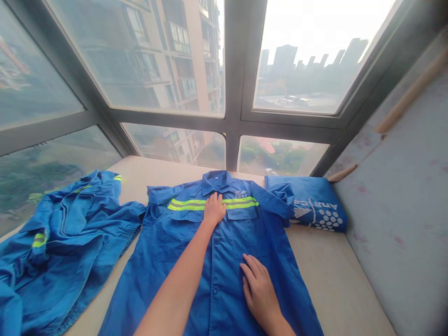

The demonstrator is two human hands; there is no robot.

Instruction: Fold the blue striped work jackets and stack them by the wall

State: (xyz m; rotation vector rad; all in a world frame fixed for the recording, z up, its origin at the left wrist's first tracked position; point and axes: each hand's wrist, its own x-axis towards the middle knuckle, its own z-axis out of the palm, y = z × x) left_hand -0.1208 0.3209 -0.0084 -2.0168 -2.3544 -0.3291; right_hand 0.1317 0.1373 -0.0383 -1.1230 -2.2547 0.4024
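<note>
- Centrally, blue cotton work shirt with yellow-green reflective chest stripe [224,252]: spread flat, front up, buttoned, collar at far end, on the beige tabletop [336,275] under the window.
- Left hand [214,209]: palm down on the stripe just below the collar, fingers together and flat, clamped on nothing.
- Right hand [258,288]: flat on the shirt's near right front, fingers slightly apart, gripping nothing.
- Crumpled blue work garment [66,242]: left, beside the shirt.
- Blue printed packet [315,205]: far right, touching the shirt's sleeve.

Blue shirt [217,261] w/ neon-yellow stripe; blue bag [315,205], white dots.
</note>
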